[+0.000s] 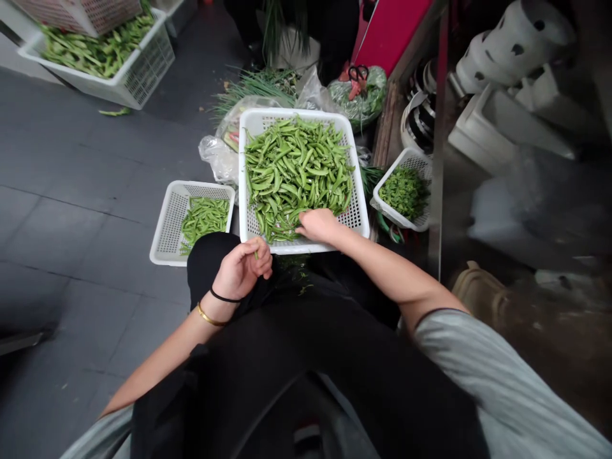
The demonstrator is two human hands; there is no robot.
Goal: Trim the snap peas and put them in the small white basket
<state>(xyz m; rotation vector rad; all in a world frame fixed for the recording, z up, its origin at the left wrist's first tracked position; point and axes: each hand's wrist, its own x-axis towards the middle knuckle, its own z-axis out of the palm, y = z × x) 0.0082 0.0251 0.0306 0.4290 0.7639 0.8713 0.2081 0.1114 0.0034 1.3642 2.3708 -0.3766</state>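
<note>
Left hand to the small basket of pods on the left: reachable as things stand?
Probably yes. The left hand is right beside the small basket, with nothing between them. Its fingers are closed on a green piece, so it is not free.

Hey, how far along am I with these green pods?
Early days. The small basket holds only a thin layer of pods, apparently the finished ones. Your left hand is closed on a green piece while your right hand reaches into the large basket; its pile looks like what is left.
</note>
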